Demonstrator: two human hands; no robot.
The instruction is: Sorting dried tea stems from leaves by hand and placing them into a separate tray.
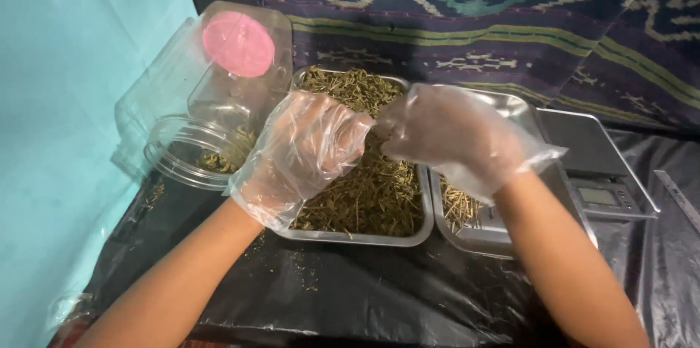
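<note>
Both my hands wear loose clear plastic gloves and hover over a metal tray (pixel 364 238) heaped with dried green herb (pixel 379 191). My left hand (pixel 306 147) is curled, fingers pinched toward the right. My right hand (pixel 452 133) faces it, fingertips meeting the left ones over the tray's middle, with what looks like a small sprig of the herb pinched between them. A second metal tray (pixel 474 240) to the right holds a small pile of bare stems (pixel 458 206) and lies partly under my right wrist.
A clear plastic jar (pixel 191 147) lies tilted at the left with a little herb inside, near a pink lid (pixel 238 44). A digital scale (pixel 601 173) stands at the right. Black plastic sheet (pixel 364 290) covers the surface; patterned cloth (pixel 474 20) hangs behind.
</note>
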